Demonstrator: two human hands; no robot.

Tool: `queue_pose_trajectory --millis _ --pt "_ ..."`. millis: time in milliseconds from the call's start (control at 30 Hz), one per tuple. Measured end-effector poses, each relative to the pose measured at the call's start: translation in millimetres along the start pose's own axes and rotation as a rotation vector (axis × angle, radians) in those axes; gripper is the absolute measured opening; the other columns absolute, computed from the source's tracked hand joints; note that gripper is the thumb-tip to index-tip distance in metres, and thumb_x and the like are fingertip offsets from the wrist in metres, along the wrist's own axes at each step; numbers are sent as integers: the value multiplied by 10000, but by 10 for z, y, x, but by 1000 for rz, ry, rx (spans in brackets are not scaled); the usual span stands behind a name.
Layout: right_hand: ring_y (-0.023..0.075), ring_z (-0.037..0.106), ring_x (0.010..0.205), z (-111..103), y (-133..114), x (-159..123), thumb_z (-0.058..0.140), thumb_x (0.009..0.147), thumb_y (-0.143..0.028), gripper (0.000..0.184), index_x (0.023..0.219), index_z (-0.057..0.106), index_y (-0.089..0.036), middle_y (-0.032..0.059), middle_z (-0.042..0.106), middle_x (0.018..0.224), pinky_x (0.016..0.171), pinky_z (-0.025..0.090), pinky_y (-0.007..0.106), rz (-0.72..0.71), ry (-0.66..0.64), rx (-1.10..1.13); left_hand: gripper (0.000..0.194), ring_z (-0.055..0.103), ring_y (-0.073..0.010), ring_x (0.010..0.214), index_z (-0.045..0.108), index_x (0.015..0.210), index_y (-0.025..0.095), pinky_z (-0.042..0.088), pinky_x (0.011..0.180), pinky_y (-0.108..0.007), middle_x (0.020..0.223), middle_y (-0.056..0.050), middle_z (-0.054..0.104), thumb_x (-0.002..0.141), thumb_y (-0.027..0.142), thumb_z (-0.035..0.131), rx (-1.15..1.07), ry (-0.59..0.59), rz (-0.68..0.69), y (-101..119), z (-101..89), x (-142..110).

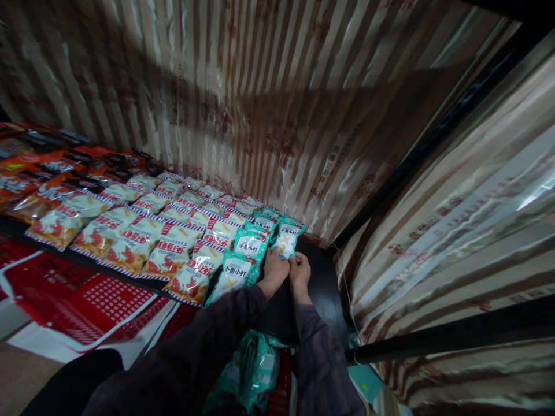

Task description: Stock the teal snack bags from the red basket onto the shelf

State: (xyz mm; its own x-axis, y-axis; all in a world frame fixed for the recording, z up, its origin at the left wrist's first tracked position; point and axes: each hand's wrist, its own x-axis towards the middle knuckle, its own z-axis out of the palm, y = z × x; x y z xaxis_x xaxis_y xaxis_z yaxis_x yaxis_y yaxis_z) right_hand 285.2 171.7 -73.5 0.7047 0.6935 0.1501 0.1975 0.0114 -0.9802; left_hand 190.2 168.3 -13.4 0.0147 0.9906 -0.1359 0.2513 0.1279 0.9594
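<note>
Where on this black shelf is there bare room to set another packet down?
Bare black shelf shows right of the right hand, bordered beyond by striped sheeting; a smaller patch lies between the left sleeve and right sleeve. Left of the left hand it's crowded: green packets, white packets, then orange packets.

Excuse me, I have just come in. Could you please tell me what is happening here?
A person has the left hand and right hand at the lower end of a teal-and-white packet, on or just above a black shelf. Other teal packets lie just left of it. Further left are rows of striped-edge packets, then orange packets. More teal bags are below the shelf.
</note>
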Motion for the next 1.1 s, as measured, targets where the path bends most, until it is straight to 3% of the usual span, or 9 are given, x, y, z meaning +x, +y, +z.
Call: queue_pose_trajectory --millis 200,367,567,700,867,1100 --pt "198 620 735 -12 -88 -96 599 732 -324 240 934 676 -221 31 701 813 704 439 294 -78 -20 -361 554 383 -305 1361 520 1286 155 303 1117 -386 1439 -182 437 742 116 616 -26 13 2 -25 2 8" --pt "229 621 850 -9 -73 -94 614 718 -304 247 937 680 -209 70 705 904 792 446 322 -136 -15 -378 562 408 -325 1347 503 1314 66 305 1121 -379 1436 -247 421 767 132 613 33 -3 30 21 -29 -28" --pt "273 594 1062 -1 -45 -17 581 696 -231 460 1146 629 -148 136 673 1115 965 421 391 -187 -35 -452 550 458 -286 1318 468 1355 20 345 1100 -339 1427 -253 433 828 153 549 246 4 54 44 -38 -59" --pt "287 516 1250 3 -53 69 526 771 -305 572 1307 527 -106 177 574 1329 1076 359 423 -141 -107 -339 554 447 -264 1333 458 1384 43 344 1109 -323 1465 -228 407 836 111 505 320 -7 98 25 -44 -66" --pt "282 438 1349 8 -105 169 500 825 -530 726 1418 413 -120 174 442 1474 1119 325 420 -43 -216 -166 534 422 -275 1355 485 1385 92 349 1114 -347 1498 -188 386 851 109 475 389 -7 178 76 -40 -84" --pt "261 560 1230 79 -124 244 538 795 -618 777 1425 411 -182 125 559 1380 1043 417 383 -34 -245 -84 477 428 -296 1348 502 1364 53 320 1130 -378 1478 -213 412 909 186 442 474 1 219 135 0 -3"
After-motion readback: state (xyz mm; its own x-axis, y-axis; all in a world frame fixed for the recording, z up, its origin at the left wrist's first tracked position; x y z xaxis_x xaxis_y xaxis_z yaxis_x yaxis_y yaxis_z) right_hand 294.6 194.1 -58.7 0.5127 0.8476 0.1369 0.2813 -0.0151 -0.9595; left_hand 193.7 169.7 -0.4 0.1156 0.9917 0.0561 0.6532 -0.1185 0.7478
